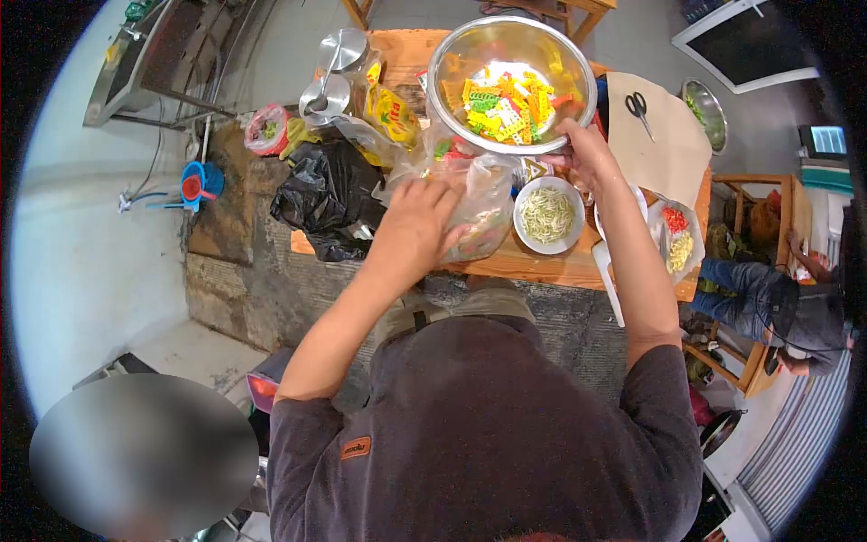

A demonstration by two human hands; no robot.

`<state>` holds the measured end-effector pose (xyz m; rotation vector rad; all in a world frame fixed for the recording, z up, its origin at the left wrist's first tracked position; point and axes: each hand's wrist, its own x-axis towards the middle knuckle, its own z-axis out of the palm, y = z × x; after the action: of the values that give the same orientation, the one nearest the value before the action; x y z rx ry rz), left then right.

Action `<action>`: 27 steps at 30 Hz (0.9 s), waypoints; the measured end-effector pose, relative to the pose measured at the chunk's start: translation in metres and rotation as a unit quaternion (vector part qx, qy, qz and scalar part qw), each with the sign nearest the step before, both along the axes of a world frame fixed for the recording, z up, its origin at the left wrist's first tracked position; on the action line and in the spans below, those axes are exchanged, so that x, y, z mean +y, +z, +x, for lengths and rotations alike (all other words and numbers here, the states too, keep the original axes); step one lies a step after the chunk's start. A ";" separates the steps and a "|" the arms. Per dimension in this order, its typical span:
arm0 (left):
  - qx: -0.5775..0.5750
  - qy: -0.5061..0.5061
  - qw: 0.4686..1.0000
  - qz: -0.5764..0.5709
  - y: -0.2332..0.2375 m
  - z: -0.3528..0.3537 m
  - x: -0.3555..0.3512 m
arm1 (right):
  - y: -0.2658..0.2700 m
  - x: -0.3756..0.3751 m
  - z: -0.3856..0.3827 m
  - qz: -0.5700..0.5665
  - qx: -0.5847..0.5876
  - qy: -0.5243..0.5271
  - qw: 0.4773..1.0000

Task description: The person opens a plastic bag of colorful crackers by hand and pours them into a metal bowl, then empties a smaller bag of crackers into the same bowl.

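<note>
A large metal bowl [436, 95] holds colourful ridged pieces [510, 107] in yellow, orange, green and white. My right hand [589, 158] grips the bowl's near right rim. Below the bowl, a clear plastic bag [483, 203] lies at the table's front edge with colourful bits showing through. My left hand [417, 221] is closed on the left side of this bag, with its fingertips partly hidden in the plastic. Close to my right hand stands a white bowl [548, 215] of small pale slivers.
A black plastic bag [325, 194] and a yellow packet [391, 113] are left of my left hand. Black scissors [639, 113] lie on brown cardboard [673, 144]. Chopped red and yellow pieces [677, 237] sit at the right. Another person [768, 303] stands farther right.
</note>
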<state>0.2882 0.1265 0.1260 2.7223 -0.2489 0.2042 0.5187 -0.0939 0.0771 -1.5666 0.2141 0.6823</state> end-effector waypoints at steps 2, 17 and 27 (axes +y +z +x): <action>0.005 -0.021 1.000 0.011 0.001 -0.010 -0.007 | -0.001 -0.001 0.001 -0.019 0.044 0.008 0.999; -0.030 -0.088 0.995 -0.043 -0.016 -0.049 -0.002 | -0.005 0.005 -0.017 -0.072 -0.026 -0.031 0.997; -0.049 -0.093 0.987 -0.124 -0.021 -0.058 0.013 | -0.013 0.003 0.000 -0.126 -0.105 -0.036 0.986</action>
<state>0.2298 0.1390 0.1055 2.4292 -0.4710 0.2964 0.5190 -0.0913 0.0636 -1.8498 0.2038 0.4403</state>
